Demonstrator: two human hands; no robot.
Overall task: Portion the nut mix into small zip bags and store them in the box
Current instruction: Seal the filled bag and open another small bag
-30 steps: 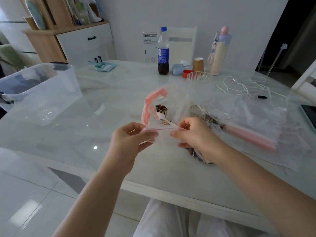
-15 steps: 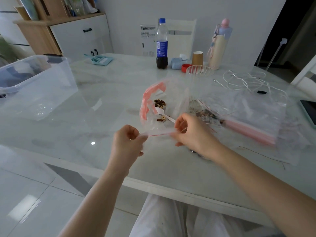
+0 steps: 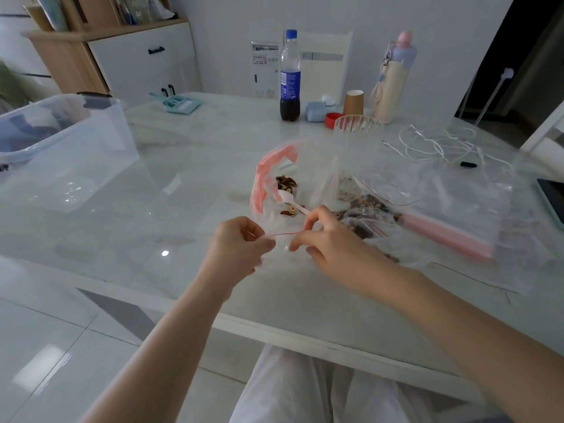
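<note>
A: Head view, count first. We log two hands. Left hand (image 3: 241,247) pinches one end of the small bag's (image 3: 282,244) red zip line, right hand (image 3: 328,239) pinches the other end, fingers curled; the bag hangs between them just above the table (image 3: 189,190), near its front edge.

B: Bags? We see one large bag (image 3: 274,178) with a pink zip strip standing open behind the hands, nuts (image 3: 286,182) and one white spoon (image 3: 290,199) inside. To the right lie at least two more filled small bags (image 3: 363,209); exact count we cannot tell, the plastic overlaps.

A: One clear box (image 3: 61,148) at far left, well apart from the hands, its top open.

B: Back edge: one cola bottle (image 3: 290,77), one paper cup (image 3: 353,102), one flask (image 3: 392,77), one ribbed glass (image 3: 357,126). One white cable (image 3: 436,145) tangled at right.

A: Room: bare tabletop lies between hands and box.
</note>
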